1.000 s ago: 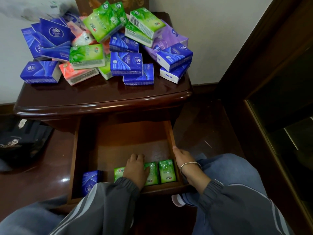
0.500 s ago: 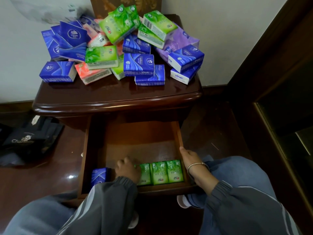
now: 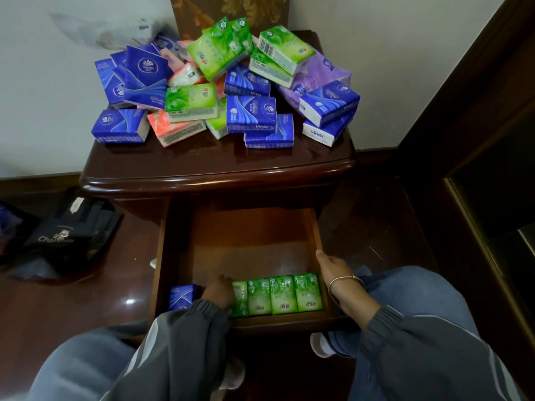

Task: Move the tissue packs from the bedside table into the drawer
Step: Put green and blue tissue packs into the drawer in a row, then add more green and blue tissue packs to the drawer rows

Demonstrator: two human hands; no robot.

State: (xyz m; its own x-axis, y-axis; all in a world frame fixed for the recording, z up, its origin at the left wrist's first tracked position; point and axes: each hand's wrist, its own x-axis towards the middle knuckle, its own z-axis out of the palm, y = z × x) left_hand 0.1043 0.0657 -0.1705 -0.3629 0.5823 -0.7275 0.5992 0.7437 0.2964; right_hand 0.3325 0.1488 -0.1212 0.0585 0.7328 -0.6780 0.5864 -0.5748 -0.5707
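Note:
A heap of tissue packs (image 3: 225, 91), blue, green, pink and purple, covers the back of the dark wooden bedside table (image 3: 220, 172). Below it the drawer (image 3: 249, 247) stands pulled out. Along its front wall stands a row of several green packs (image 3: 282, 293), with one blue pack (image 3: 182, 296) at the left. My left hand (image 3: 218, 290) is down in the drawer between the blue pack and the leftmost green pack, fingers bent against that green pack; its grip is hidden. My right hand (image 3: 333, 270) holds the drawer's right wall, thumb along the rim.
A dark bag (image 3: 66, 238) lies on the glossy floor left of the table. A dark wooden cabinet (image 3: 477, 169) rises at the right. My knees in blue jeans (image 3: 405, 287) flank the drawer front. The wall is close behind the table.
My left hand slid left off the green packs, uncovering the row, and now sits beside the blue pack. The right hand stayed on the drawer wall.

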